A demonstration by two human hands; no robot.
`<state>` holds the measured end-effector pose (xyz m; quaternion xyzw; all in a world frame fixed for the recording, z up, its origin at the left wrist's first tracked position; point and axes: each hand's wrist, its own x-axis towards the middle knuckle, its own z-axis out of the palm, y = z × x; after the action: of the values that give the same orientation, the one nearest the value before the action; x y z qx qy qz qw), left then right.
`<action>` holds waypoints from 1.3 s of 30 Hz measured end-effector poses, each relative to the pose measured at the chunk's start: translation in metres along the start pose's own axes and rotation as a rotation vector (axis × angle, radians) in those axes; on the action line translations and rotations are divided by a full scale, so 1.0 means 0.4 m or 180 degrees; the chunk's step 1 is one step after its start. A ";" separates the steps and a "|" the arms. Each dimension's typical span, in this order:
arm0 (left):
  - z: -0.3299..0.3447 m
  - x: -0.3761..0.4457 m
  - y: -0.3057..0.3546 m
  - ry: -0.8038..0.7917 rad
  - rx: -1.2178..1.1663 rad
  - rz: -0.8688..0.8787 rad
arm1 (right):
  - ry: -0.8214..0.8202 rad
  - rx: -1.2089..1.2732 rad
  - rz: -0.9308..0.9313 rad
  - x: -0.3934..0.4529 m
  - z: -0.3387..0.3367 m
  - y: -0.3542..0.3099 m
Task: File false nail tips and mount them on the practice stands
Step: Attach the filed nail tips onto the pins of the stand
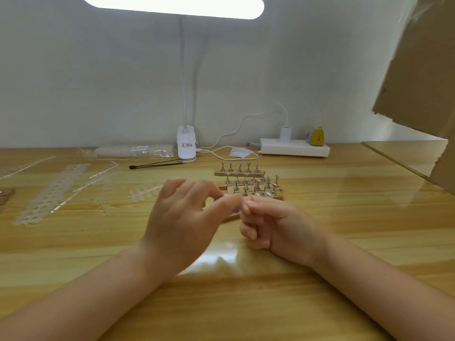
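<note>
Head view, frame centre: left hand point(183, 215) pinches a small purple file point(236, 207) against a nail tip, barely visible, pinched by right hand point(272, 223), close to the practice stands point(248, 182) just above for mounting.

Bright, even light falls from the lamp point(172, 6) overhead, its panel blown out white. Glare streaks the glossy table point(221, 257) near the wrists. Both hands are slightly motion-blurred; the edges bend with wide-angle distortion.

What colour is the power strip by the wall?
White, seen in the head view: the power strip lies by the wall.
</note>
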<state>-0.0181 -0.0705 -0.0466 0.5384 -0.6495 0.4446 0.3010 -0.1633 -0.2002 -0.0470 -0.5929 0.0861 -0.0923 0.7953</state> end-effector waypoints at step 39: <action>0.012 -0.005 -0.014 0.0025 0.0383 0.0422 | 0.0078 0.0143 -0.0078 0.000 -0.005 0.003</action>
<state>-0.0116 -0.0742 -0.0489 0.5096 -0.6546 0.5038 0.2405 -0.1638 -0.2016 -0.0487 -0.5748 0.0865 -0.1113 0.8061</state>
